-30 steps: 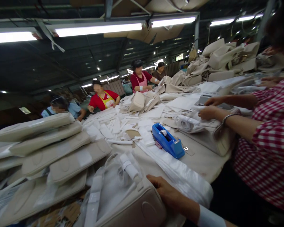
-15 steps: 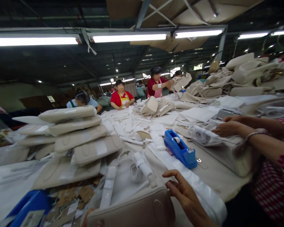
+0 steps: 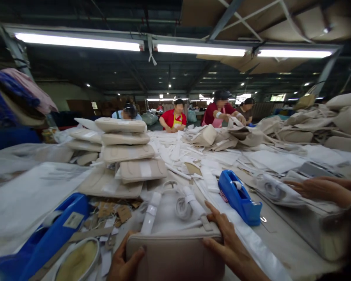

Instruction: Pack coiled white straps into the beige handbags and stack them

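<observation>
I hold a beige handbag (image 3: 175,253) at the near table edge with both hands. My left hand (image 3: 123,260) grips its lower left side, thumb over the front. My right hand (image 3: 225,240) clasps its upper right corner, fingers curled over the top. White wrapped straps and a paper roll (image 3: 183,206) lie on top of the bag.
A blue tape dispenser (image 3: 239,197) sits just right of the bag, another blue one (image 3: 46,238) at the near left. Stacked beige panels (image 3: 125,154) stand at left centre. A co-worker's hands (image 3: 316,188) handle a bag at right. Several people work at the far end.
My view has swung left. My right hand has closed on the bag's corner and my left hand has come up onto its left side.
</observation>
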`<move>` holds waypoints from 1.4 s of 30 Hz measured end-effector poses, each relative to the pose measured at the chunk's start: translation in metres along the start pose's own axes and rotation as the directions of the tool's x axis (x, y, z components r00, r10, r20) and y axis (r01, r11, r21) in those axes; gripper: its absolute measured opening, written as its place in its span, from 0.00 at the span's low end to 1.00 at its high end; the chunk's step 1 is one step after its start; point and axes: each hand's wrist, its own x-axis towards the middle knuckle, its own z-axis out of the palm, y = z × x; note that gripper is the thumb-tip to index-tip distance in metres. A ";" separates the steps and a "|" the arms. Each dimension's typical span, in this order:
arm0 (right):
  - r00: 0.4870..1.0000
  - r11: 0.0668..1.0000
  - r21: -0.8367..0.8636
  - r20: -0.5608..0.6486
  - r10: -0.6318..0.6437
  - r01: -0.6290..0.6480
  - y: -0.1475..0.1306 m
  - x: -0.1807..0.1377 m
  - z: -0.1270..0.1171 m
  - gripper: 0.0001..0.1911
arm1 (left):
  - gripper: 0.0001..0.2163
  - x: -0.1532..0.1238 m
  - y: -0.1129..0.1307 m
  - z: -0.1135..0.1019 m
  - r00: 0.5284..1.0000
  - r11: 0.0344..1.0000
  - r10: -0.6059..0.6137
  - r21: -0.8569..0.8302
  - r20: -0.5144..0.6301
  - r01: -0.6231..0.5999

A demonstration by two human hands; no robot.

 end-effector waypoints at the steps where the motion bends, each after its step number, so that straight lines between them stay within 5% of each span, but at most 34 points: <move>1: 1.000 0.998 -0.060 -0.018 -0.025 0.023 0.007 -0.001 0.000 0.45 | 0.28 0.000 0.001 -0.002 1.000 0.999 0.027 0.022 0.015 -0.027; 5: 0.989 0.987 -0.085 -0.047 -0.143 0.139 0.019 -0.001 0.002 0.44 | 0.24 0.000 -0.001 -0.009 0.990 0.987 0.111 0.104 0.088 -0.120; 8: 0.994 0.995 0.035 -0.050 -0.092 0.094 0.011 -0.002 0.005 0.44 | 0.22 -0.002 0.000 -0.009 0.980 0.980 0.133 0.129 0.146 -0.152; 19: 0.995 0.974 0.223 -0.098 -0.006 0.028 -0.016 -0.006 0.007 0.44 | 0.21 0.000 0.003 -0.002 0.963 0.923 0.266 0.278 0.045 -0.267; 26: 0.982 0.951 0.306 -0.187 0.015 0.044 -0.007 -0.001 0.020 0.36 | 0.22 0.009 0.014 0.010 0.970 0.879 0.240 0.418 0.026 -0.228; 42: 0.972 0.984 0.113 -0.173 0.159 -0.140 0.029 0.049 0.048 0.23 | 0.19 0.035 0.002 0.025 0.988 0.780 0.099 0.625 -0.120 -0.002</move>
